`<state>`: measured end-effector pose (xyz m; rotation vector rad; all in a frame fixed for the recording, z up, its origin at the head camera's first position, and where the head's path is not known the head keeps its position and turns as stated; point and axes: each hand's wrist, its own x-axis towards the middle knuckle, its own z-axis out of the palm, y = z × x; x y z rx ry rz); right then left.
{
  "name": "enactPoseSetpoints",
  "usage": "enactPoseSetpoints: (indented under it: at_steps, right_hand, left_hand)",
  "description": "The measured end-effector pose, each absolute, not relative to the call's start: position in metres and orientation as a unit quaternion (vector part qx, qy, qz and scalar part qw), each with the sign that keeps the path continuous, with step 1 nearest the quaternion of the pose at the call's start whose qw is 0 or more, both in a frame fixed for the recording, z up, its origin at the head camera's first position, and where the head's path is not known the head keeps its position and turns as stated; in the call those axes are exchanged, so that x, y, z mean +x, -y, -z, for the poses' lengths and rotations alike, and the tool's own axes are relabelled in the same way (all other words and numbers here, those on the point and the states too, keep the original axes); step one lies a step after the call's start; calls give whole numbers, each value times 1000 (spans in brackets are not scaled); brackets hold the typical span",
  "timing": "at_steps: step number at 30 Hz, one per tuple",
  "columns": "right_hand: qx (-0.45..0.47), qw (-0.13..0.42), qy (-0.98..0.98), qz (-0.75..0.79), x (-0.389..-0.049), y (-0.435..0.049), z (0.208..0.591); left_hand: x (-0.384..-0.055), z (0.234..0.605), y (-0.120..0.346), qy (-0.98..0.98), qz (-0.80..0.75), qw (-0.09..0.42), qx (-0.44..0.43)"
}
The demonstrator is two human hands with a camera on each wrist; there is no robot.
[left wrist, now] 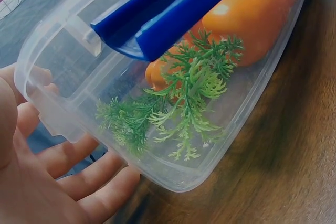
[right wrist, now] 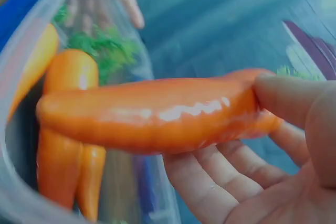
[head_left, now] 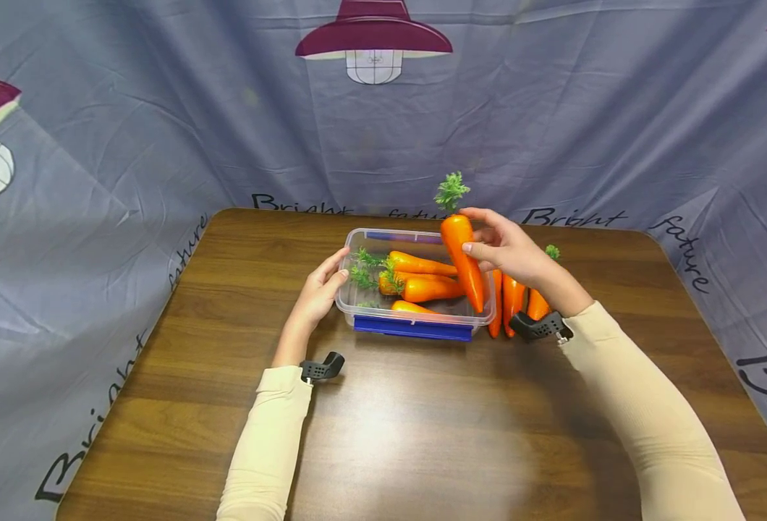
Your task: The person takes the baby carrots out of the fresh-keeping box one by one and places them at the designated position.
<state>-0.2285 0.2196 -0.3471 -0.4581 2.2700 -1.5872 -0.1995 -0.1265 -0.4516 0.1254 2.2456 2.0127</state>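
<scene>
A carrot (head_left: 463,260) with a green leafy top is held by my right hand (head_left: 503,246), thumb on one side and fingers on the other. It slants over the right part of a clear plastic container (head_left: 416,318), its tip pointing down toward the near side. In the right wrist view the held carrot (right wrist: 157,114) lies across other carrots below. Several carrots (head_left: 432,289) with green tops lie inside the container. My left hand (head_left: 318,289) touches the container's left end, with the thumb at the rim. The left wrist view shows its fingers (left wrist: 100,182) against the outer wall.
More carrots (head_left: 512,304) lie on the wooden table (head_left: 383,420) just right of the container, partly under my right forearm. A blue clip flap (head_left: 412,328) hangs on the container's near side. Behind the table hangs a grey printed curtain (head_left: 227,108).
</scene>
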Motion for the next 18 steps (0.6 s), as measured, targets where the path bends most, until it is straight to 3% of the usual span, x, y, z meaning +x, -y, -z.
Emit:
enactPoseSetpoints:
  at_steps: [8, 18]
  right_hand:
    - [-54, 162, -735, 656, -221, -269, 342]
    - [24, 146, -692, 706, -206, -332, 367]
  left_hand:
    - [-199, 451, 129, -742, -666, 67, 36]
    - [-200, 452, 129, -742, -665, 74, 41]
